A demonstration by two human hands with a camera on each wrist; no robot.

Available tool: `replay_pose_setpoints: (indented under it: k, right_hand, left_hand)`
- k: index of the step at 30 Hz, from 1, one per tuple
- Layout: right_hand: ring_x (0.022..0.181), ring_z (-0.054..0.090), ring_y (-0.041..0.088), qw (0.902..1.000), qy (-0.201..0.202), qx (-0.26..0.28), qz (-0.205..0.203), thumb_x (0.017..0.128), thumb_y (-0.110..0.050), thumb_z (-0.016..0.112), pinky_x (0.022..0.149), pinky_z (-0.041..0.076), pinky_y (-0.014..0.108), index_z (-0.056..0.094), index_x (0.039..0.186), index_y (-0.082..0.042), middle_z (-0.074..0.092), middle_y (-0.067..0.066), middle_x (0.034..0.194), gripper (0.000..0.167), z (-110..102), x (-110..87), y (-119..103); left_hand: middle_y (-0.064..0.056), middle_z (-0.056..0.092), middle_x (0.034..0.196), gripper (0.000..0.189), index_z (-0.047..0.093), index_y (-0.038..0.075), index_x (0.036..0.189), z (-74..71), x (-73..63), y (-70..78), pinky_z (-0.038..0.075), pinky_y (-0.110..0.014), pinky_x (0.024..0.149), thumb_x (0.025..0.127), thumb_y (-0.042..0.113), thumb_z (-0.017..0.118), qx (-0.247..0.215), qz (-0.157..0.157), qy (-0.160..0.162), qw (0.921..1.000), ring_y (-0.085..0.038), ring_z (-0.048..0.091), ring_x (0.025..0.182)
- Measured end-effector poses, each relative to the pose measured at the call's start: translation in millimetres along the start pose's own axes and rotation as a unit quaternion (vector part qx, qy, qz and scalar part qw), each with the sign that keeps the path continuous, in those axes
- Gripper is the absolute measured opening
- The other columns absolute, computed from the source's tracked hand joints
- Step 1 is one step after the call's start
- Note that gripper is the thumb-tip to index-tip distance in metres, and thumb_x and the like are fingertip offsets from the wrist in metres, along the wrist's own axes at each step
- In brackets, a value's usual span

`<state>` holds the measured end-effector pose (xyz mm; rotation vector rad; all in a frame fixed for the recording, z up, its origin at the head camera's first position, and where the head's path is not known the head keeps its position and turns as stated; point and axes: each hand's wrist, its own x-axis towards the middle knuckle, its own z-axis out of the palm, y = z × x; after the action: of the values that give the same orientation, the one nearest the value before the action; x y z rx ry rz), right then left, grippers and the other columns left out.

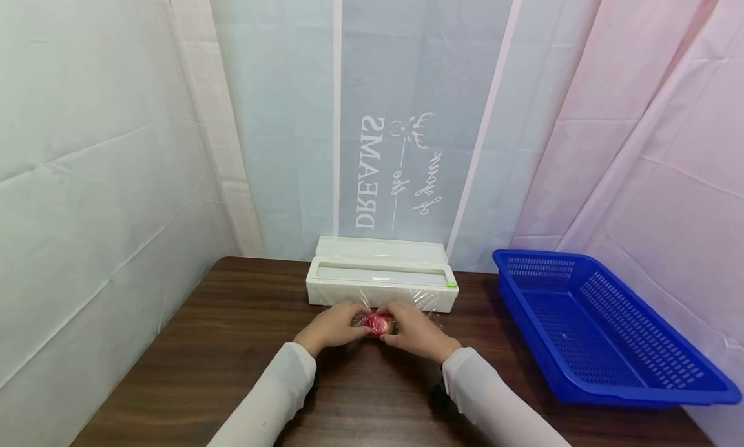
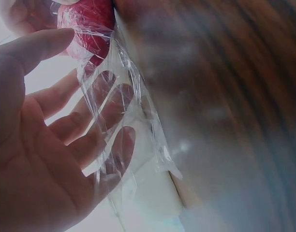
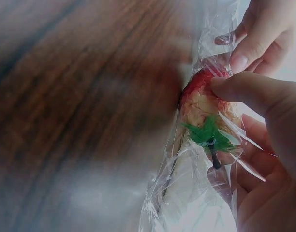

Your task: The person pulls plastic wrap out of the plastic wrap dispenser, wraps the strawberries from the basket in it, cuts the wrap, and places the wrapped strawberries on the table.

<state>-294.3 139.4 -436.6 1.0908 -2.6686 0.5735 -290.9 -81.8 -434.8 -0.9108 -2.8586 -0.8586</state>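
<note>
A red-and-cream toy strawberry with green leaves and a dark stem lies wrapped in clear cling film, low over the table. My left hand holds its red end, the thumb on the film and the other fingers spread loosely behind. On the leafy side my right hand grips the fruit between thumb and fingers. Loose film trails past both ends. Just beyond the hands stands a white cling film dispenser, its lid raised and a roll inside.
A blue perforated basket stands at the right of the dark wooden table. Pale fabric hangs along the left, right and back, with a printed grey curtain behind the dispenser.
</note>
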Motion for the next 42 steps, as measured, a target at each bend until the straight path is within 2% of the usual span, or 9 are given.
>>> replay_pose_setpoints:
  k: [6,12,18,28,34,42]
  right_hand:
    - [0.087,0.057,0.011,0.9995,-0.012,0.023,0.02,0.082,-0.015,0.084,0.075,0.052,0.031,0.061,0.11,-0.007,0.064,0.001,0.101,0.037,-3.3,1.5,0.9]
    - [0.087,0.059,0.012,0.9977,-0.037,0.041,0.04,0.085,-0.016,0.081,0.075,0.052,0.03,0.063,0.111,-0.006,0.065,0.001,0.101,0.034,-6.2,4.9,2.7]
    - [0.092,0.061,0.014,0.9948,-0.055,0.059,0.061,0.086,-0.019,0.08,0.08,0.053,0.034,0.064,0.114,-0.007,0.066,0.002,0.105,0.035,-7.8,8.7,6.2]
    - [0.108,0.058,0.023,0.9971,-0.033,0.042,0.053,0.088,-0.022,0.079,0.095,0.049,0.043,0.068,0.114,-0.005,0.062,0.006,0.114,0.033,-5.2,9.5,8.1]
    - [0.104,0.059,0.021,0.998,-0.021,0.036,0.047,0.088,-0.02,0.076,0.091,0.05,0.042,0.068,0.115,-0.004,0.066,0.006,0.113,0.031,-3.0,9.7,11.4]
    - [0.097,0.06,0.015,0.9965,-0.005,0.061,0.056,0.091,-0.021,0.074,0.085,0.052,0.037,0.065,0.115,-0.008,0.066,0.001,0.108,0.029,1.7,8.4,18.9]
  left_hand:
    - [-0.006,0.065,0.118,0.034,0.068,0.009,0.122,-1.1,-4.3,1.4,0.047,-0.05,0.093,0.093,0.026,0.071,0.028,-0.004,0.027,0.9992,-0.023,0.06,0.112]
    - [-0.004,0.066,0.119,0.033,0.068,0.011,0.123,-1.2,-7.1,7.5,0.047,-0.049,0.089,0.092,0.023,0.073,0.059,0.031,0.055,0.9963,-0.021,0.06,0.113]
    - [-0.003,0.066,0.122,0.032,0.068,0.009,0.125,-1.0,-7.6,13.7,0.046,-0.05,0.095,0.095,0.022,0.07,0.064,0.046,0.034,0.9963,-0.02,0.059,0.117]
    - [-0.003,0.065,0.124,0.035,0.067,0.008,0.126,1.1,-6.5,14.2,0.046,-0.051,0.094,0.095,0.022,0.069,0.061,0.038,0.01,0.9973,-0.021,0.057,0.121]
    - [-0.005,0.064,0.127,0.038,0.066,0.007,0.129,2.4,-3.4,13.2,0.046,-0.051,0.097,0.095,0.022,0.069,0.06,0.034,0.004,0.9976,-0.022,0.056,0.122]
    - [-0.008,0.063,0.129,0.038,0.064,0.006,0.131,1.7,1.0,13.2,0.046,-0.051,0.098,0.095,0.021,0.068,0.043,0.019,0.0,0.9989,-0.024,0.056,0.123]
